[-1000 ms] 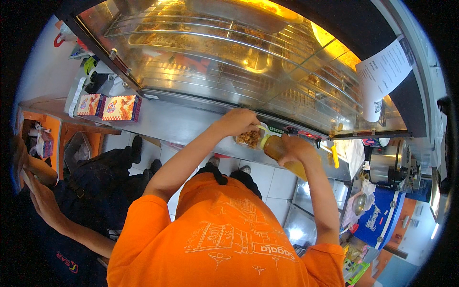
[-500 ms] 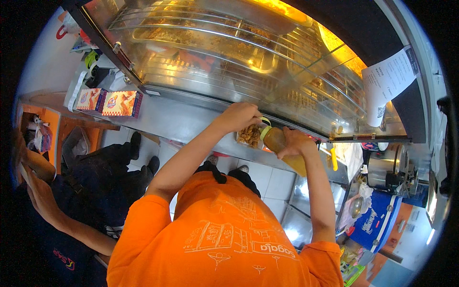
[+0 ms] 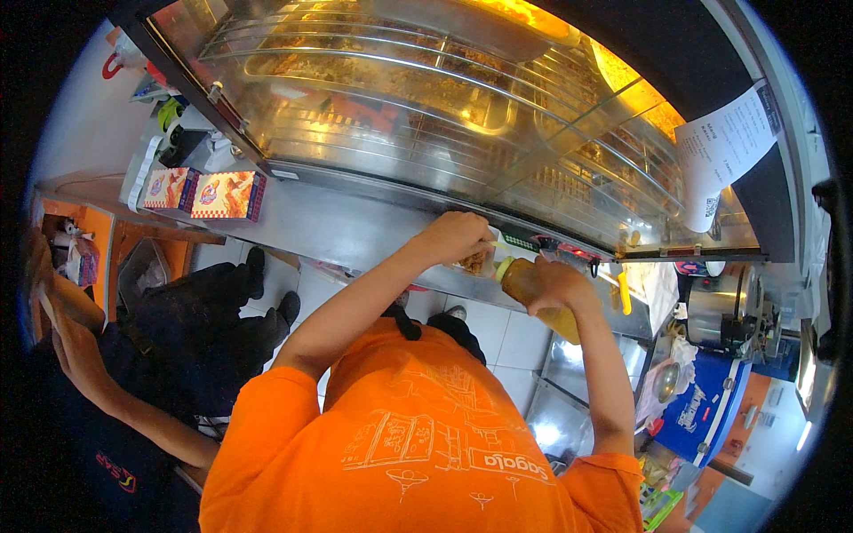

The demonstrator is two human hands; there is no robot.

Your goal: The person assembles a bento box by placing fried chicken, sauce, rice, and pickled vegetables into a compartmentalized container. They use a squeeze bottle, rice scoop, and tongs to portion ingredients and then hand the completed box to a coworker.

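My left hand [image 3: 455, 238] is closed at the rim of a small open box of brown fried food [image 3: 477, 263], at the counter's edge below the display case. My forearm and fingers cover part of the box. In my right hand [image 3: 563, 286] is a squeeze bottle [image 3: 524, 282] of yellowish sauce with a pale yellow-green top. The bottle lies tilted, its top toward the box and its base toward me. A small gap shows between the bottle's top and the box.
A lit glass display case [image 3: 382, 133] with wire racks fills the far side. Two printed food boxes [image 3: 227, 195] stand on the metal counter [image 3: 329, 206] at left. A yellow handle [image 3: 625, 293] lies to the right. Another person's arm [image 3: 115, 404] is at the far left.
The squeeze bottle has drawn back to the right and toward me, away from the food box. My left hand has shifted slightly right and nearer.
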